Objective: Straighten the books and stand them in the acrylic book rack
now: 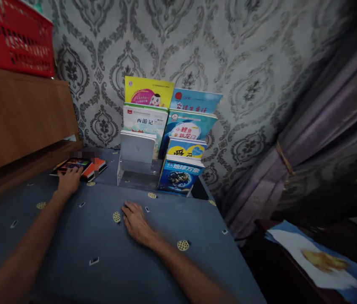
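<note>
My left hand (pixel 68 180) reaches to the table's back left, its fingers laid across the cover of a dark book (pixel 74 163). That book lies on a small stack, with an orange-covered book (pixel 90 169) sticking out to its right. My right hand (pixel 136 223) rests palm down on the tablecloth, loosely bent and holding nothing. Behind it stands a clear acrylic book rack (pixel 137 179). In the rack's left column are a grey book (pixel 137 147), a white storybook (pixel 145 120) and a yellow book (pixel 148 88). Its right column holds several books, with a blue earth-picture book (pixel 180 177) in front.
A blue-grey tablecloth (pixel 71 245) with pineapple prints covers the table. A dark flat object (pixel 200 190) lies beside the rack. At left, a red basket (pixel 14 42) sits on a wooden board (pixel 23 114). A tied curtain (pixel 260 177) hangs at right, above a blue-and-white item (pixel 311 257).
</note>
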A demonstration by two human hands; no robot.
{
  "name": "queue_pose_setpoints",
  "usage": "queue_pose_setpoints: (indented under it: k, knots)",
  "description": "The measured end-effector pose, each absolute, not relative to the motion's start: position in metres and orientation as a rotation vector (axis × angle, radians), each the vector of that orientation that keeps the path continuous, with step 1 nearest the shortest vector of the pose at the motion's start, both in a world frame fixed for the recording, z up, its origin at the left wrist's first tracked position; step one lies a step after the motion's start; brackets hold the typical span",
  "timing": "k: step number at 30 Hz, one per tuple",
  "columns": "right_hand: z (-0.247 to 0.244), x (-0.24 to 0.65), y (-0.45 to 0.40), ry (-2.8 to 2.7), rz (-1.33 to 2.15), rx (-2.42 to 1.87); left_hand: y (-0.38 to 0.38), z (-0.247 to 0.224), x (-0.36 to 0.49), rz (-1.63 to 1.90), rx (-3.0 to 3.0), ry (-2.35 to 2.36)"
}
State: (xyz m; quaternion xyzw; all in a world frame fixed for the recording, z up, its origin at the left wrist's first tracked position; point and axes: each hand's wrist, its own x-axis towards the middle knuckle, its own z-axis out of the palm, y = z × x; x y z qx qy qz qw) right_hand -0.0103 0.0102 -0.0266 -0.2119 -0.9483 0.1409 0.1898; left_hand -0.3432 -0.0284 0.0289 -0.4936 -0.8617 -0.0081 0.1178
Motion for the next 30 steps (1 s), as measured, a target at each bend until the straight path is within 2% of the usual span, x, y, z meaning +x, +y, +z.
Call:
queue_pose_setpoints:
  k: [15, 20, 25, 30]
  knots:
    - [-0.031, -0.01, 0.013, -2.618, 0.411, -0.578, -0.029, 0.047, -0.277, 0.103, -1.634, -2.497]
    - [-0.032, -0.011, 0.013, -2.63, 0.415, -0.583, -0.026, 0.054, -0.266, -0.136, -1.999, -2.475]
    - [-0.027, -0.01, 0.012, -2.648, 0.433, -0.571, -0.029, 0.047, -0.282, -0.092, -1.435, -2.665]
    - [-0.025, -0.012, 0.012, -2.646, 0.521, -0.61, -0.041, 0.03, -0.288, -0.206, -1.37, -2.723]
